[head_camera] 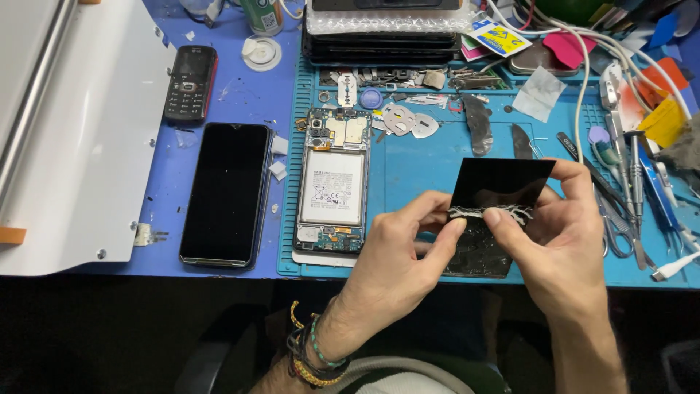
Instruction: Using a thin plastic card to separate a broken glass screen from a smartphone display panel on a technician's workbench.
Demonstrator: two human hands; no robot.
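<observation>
A blue work mat [423, 164] covers most of the bench, and a white sheet-metal machine cover [80, 146] takes up the left side. On the bare blue surface between them lies a large black smartphone [224, 193], screen up and dark, with a small black keypad phone [189, 82] above it. On the mat's left edge rests an opened phone [332, 182] with its back off, showing a white battery and circuit boards. A stack of dark phone screens [383, 36] sits at the top of the mat, and below it lie loose metal shields, screws and a razor blade. White cables [583, 80] run down the right side, past tweezers, scissors and other hand tools [627, 197].

Near the mat's front edge, both hands hold a black glossy panel [499, 186], raised and tilted above the mat. It is cracked across, with a frayed whitish line at the break, and its lower part looks crumpled. The left hand [397, 263], with beaded bracelets on the wrist, pinches the panel at the break between thumb and forefinger. The right hand [565, 248] grips it from the other side, with the thumb on the break and the fingers curled behind the upper piece.
</observation>
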